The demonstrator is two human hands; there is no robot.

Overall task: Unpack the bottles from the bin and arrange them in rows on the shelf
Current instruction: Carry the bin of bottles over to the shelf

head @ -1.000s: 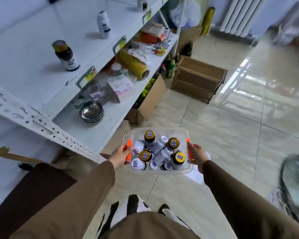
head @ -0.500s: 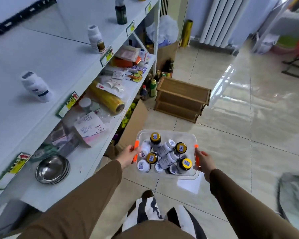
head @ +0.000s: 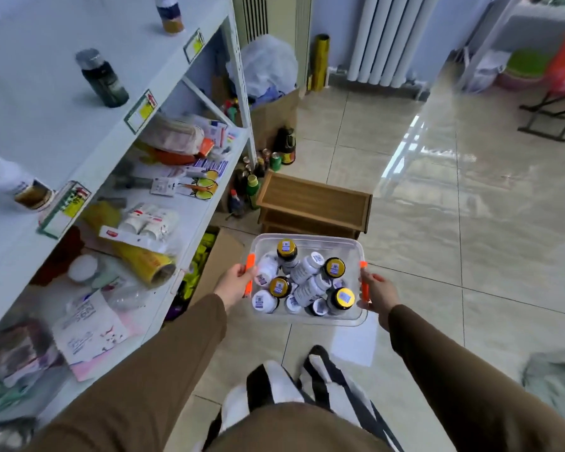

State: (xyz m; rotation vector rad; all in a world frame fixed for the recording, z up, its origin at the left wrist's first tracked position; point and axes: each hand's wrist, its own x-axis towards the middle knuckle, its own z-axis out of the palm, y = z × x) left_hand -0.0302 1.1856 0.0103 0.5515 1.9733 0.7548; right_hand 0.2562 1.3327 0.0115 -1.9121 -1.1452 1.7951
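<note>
Bin (head: pixel 307 241) holds maybe a dozen bottles (head: pixel 302 282); left hand (head: pixel 234 283), right hand (head: pixel 377 293) grip handles.

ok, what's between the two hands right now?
Head view: the clear bin of bottles, left hand and right hand each gripping an orange handle.

Clear bin (head: pixel 351 246) full of bottles (head: pixel 302 282), held over tiled floor (head: pixel 470 243). Left hand (head: pixel 234 283) and right hand (head: pixel 377 291) grip its orange handles. White shelf (head: pixel 43 125) at left, few bottles standing.
</note>
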